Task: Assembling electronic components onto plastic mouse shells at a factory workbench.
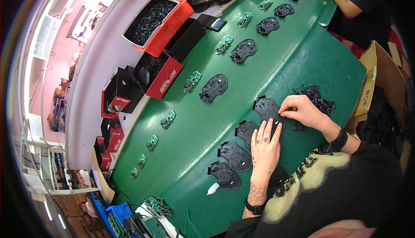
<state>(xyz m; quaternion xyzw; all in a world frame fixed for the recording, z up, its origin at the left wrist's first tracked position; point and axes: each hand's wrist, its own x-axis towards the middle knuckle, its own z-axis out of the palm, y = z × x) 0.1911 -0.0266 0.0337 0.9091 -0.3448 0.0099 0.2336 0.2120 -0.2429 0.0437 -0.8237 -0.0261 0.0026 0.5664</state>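
Observation:
My left hand (266,149) lies with fingers stretched out, its fingertips on the near edge of a black mouse base shell (264,106). My right hand (303,111) is closed in a pinch at the right edge of that same shell; whatever is between finger and thumb is too small to make out. Close to my right hand lies a pile of small black plastic parts (317,97). More black mouse base shells, such as one shell (235,156) and another shell (224,176), sit left of my left hand. A small white bottle (212,189) is beside them.
Rows of green circuit boards (192,81) and black shells (214,88) run along the green table (173,164). An orange bin (168,30) of black parts and red-black boxes (162,80) line the far side. A cardboard box (367,89) stands right; a co-worker's arm (346,4) reaches in beyond.

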